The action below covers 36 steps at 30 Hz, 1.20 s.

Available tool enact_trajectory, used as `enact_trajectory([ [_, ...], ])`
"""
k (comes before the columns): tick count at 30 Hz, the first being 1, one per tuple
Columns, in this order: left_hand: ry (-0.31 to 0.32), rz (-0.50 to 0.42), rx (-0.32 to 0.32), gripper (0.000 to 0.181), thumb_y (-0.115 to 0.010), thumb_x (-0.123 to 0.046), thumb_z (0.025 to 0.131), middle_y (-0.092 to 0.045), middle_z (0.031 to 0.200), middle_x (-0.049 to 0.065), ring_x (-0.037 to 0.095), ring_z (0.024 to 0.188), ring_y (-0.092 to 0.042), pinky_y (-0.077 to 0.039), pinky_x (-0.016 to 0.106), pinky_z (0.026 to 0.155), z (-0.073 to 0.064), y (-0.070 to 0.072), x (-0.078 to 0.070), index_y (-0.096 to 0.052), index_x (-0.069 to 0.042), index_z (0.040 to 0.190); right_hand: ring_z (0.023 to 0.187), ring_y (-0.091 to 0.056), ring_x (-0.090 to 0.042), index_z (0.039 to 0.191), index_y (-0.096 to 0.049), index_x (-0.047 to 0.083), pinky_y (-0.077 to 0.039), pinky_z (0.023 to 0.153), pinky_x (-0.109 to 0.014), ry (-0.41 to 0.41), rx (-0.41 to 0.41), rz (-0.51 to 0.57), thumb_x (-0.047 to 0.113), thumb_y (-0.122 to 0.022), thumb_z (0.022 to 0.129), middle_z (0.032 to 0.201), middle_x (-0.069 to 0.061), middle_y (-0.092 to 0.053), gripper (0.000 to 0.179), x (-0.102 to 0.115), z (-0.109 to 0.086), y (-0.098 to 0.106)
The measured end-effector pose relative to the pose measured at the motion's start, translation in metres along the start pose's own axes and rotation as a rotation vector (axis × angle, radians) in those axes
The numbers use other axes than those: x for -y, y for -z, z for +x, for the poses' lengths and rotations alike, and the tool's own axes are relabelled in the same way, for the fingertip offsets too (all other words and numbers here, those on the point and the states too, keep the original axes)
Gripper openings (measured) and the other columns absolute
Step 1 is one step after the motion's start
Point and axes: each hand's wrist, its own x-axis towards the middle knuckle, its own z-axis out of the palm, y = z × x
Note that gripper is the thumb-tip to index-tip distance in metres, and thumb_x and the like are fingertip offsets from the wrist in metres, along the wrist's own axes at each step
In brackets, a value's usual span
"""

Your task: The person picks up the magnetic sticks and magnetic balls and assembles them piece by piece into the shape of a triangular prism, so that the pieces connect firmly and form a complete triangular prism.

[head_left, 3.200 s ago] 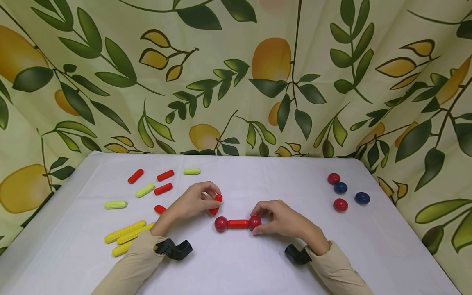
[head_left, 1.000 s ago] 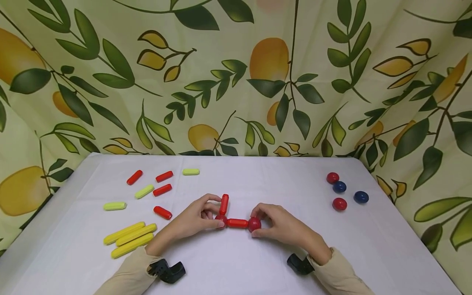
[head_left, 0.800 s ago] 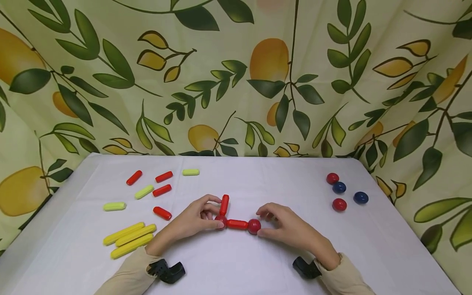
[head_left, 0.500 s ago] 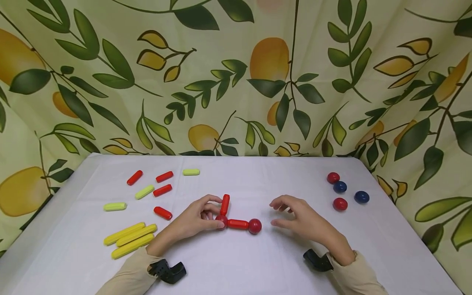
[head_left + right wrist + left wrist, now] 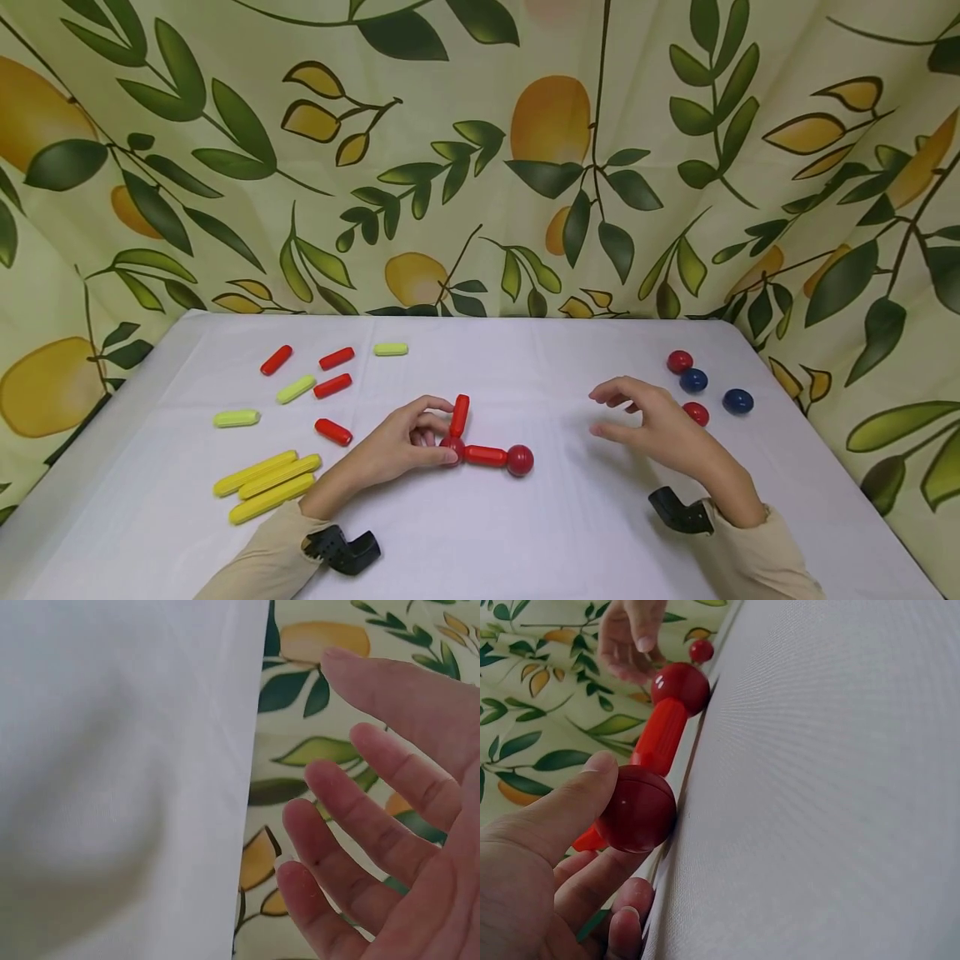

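My left hand (image 5: 405, 437) pinches a dark red ball (image 5: 639, 811) between thumb and fingers. From that ball a short red stick (image 5: 486, 456) runs right to a second dark red ball (image 5: 520, 460). Another red stick (image 5: 460, 416) joins the pinched ball and points toward the back; most of it is hidden behind the ball and fingers in the left wrist view. To the right, my right hand (image 5: 656, 421) hovers over the table with nothing in it, its fingers spread and relaxed in the right wrist view (image 5: 367, 825).
Several red sticks (image 5: 332, 385) and three light green sticks (image 5: 296, 389) lie at the back left. Three longer yellow sticks (image 5: 272, 498) are beside the left forearm. Loose red balls (image 5: 679, 362) and blue balls (image 5: 738, 401) sit at the right. A patterned curtain (image 5: 480, 167) hangs behind the white table (image 5: 585, 533).
The left hand has brought a red stick to the left ball, where it now joins, and pinches that ball. The right hand has let go of the other ball and moved right.
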Motion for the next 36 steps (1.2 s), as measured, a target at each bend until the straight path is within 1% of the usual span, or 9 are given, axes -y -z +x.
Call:
enact_trajectory([
  [11, 0.006, -0.003, 0.002, 0.057, -0.079, -0.028, 0.084, -0.071, 0.098, -0.002, 0.01, 0.078, -0.055, -0.044, 0.02, 0.069, 0.0, 0.0, 0.001, -0.052, -0.015, 0.132, 0.103, -0.064, -0.031, 0.114, -0.066, 0.007, -0.051, 0.082, -0.041, -0.029, -0.035, -0.034, 0.026, -0.08, 0.083, 0.109, -0.01, -0.07, 0.039, -0.019, -0.004, 0.018],
  [13, 0.005, -0.004, 0.003, 0.057, -0.079, -0.028, 0.084, -0.071, 0.097, -0.002, 0.01, 0.078, -0.055, -0.044, 0.02, 0.069, 0.0, 0.0, 0.001, -0.052, -0.015, 0.132, 0.103, -0.063, -0.032, 0.114, -0.066, 0.006, -0.051, 0.082, -0.04, -0.03, -0.041, -0.04, 0.026, -0.08, 0.083, 0.109, -0.011, -0.069, 0.039, -0.022, -0.005, 0.02],
  [15, 0.005, -0.004, 0.002, 0.057, -0.079, -0.028, 0.084, -0.07, 0.097, -0.002, 0.01, 0.078, -0.055, -0.044, 0.02, 0.069, 0.0, 0.0, 0.001, -0.052, -0.015, 0.132, 0.104, -0.063, -0.031, 0.115, -0.066, 0.007, -0.051, 0.082, -0.038, -0.047, -0.042, -0.049, 0.027, -0.08, 0.084, 0.11, -0.01, -0.069, 0.039, -0.025, -0.006, 0.022],
  [19, 0.007, -0.002, 0.003, 0.057, -0.079, -0.028, 0.084, -0.07, 0.098, -0.002, 0.01, 0.078, -0.055, -0.044, 0.02, 0.069, 0.0, 0.0, 0.001, -0.052, -0.015, 0.132, 0.105, -0.063, -0.032, 0.115, -0.066, 0.006, -0.051, 0.083, -0.039, -0.062, -0.04, -0.053, 0.026, -0.08, 0.084, 0.111, -0.011, -0.069, 0.039, -0.032, -0.008, 0.026],
  [24, 0.006, -0.001, 0.005, 0.057, -0.079, -0.028, 0.084, -0.071, 0.098, -0.002, 0.01, 0.077, -0.055, -0.044, 0.02, 0.069, 0.0, 0.0, 0.001, -0.052, -0.015, 0.132, 0.103, -0.063, -0.035, 0.113, -0.067, 0.006, -0.053, 0.078, -0.035, -0.041, -0.058, -0.061, 0.023, -0.081, 0.082, 0.109, -0.012, -0.07, 0.038, -0.038, -0.011, 0.032],
  [29, 0.002, 0.004, 0.007, 0.056, -0.079, -0.028, 0.085, -0.071, 0.098, -0.003, 0.01, 0.078, -0.055, -0.045, 0.02, 0.069, 0.0, 0.0, 0.001, -0.052, -0.015, 0.133, 0.105, -0.062, -0.036, 0.113, -0.067, 0.005, -0.054, 0.078, -0.031, -0.071, -0.058, -0.076, 0.023, -0.082, 0.081, 0.109, -0.013, -0.07, 0.04, -0.045, -0.014, 0.037],
  [32, 0.005, 0.006, 0.007, 0.056, -0.079, -0.028, 0.085, -0.071, 0.098, -0.003, 0.01, 0.078, -0.055, -0.045, 0.02, 0.069, 0.0, 0.0, 0.0, -0.052, -0.015, 0.133, 0.106, -0.061, -0.037, 0.114, -0.067, 0.004, -0.055, 0.082, -0.037, -0.09, -0.058, -0.082, 0.023, -0.083, 0.08, 0.11, -0.014, -0.07, 0.042, -0.049, -0.016, 0.039],
  [34, 0.005, 0.006, 0.006, 0.057, -0.079, -0.029, 0.085, -0.071, 0.098, -0.003, 0.011, 0.078, -0.055, -0.045, 0.02, 0.069, 0.0, 0.0, 0.0, -0.052, -0.016, 0.133, 0.106, -0.061, -0.038, 0.114, -0.066, 0.003, -0.055, 0.086, -0.045, -0.101, -0.059, -0.082, 0.023, -0.083, 0.08, 0.111, -0.016, -0.069, 0.043, -0.051, -0.017, 0.04],
  [36, 0.007, 0.007, 0.004, 0.057, -0.079, -0.029, 0.084, -0.071, 0.098, -0.003, 0.011, 0.079, -0.056, -0.045, 0.02, 0.07, 0.0, 0.0, 0.0, -0.052, -0.016, 0.133, 0.106, -0.061, -0.039, 0.114, -0.066, 0.002, -0.052, 0.09, -0.054, -0.116, -0.054, -0.084, 0.023, -0.083, 0.08, 0.112, -0.018, -0.069, 0.044, -0.054, -0.018, 0.041],
])
